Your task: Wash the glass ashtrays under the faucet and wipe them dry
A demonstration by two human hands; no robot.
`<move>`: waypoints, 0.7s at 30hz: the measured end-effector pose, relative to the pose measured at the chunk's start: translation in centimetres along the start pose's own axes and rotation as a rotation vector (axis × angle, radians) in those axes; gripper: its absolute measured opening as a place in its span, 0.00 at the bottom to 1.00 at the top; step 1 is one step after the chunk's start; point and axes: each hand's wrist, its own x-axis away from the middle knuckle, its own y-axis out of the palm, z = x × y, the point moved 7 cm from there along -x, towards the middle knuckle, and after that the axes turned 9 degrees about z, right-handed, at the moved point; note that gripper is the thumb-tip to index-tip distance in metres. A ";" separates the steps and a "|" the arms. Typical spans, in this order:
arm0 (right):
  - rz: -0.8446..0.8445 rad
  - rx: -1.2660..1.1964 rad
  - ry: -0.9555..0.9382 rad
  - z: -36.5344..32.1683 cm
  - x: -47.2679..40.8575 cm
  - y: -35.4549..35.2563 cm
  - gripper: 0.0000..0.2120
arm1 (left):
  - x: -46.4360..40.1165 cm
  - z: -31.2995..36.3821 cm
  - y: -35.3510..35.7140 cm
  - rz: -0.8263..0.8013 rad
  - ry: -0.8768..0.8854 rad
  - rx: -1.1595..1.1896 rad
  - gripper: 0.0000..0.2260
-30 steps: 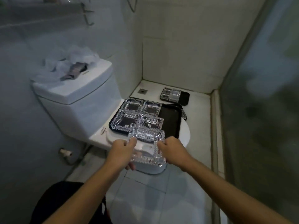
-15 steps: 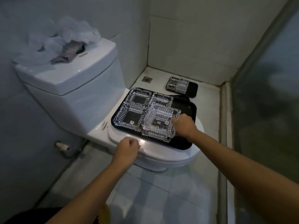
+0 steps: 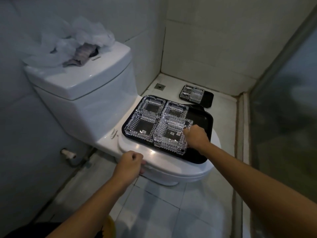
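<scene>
- Right hand [image 3: 196, 137] gripped the right rim of a square cut-glass ashtray [image 3: 173, 133], which sat atop the near-right one of four like it on a black rectangular tray [image 3: 202, 121] lying on the closed white toilet lid [image 3: 171, 162].
- Left hand [image 3: 130, 162] was curled at the lid's front edge, holding nothing I could see.
- Judged step: setting a finished ashtray down on the stack; next would call for letting go gently, glass on glass.
- More ashtrays [image 3: 193, 93] sat on a second dark tray on the floor, perhaps unwashed; no faucet or cloth was in view.
</scene>
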 end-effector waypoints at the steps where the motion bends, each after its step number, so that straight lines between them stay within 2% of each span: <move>1: -0.001 0.000 0.003 0.1 0.0 0.0 0.21 | 0.1 0.1 -0.1 -0.001 -0.001 0.008 0.08; 21: 0.055 0.168 -0.052 0.4 0.0 -0.1 0.18 | 0.6 -1.1 -0.9 -0.027 -0.035 0.011 0.09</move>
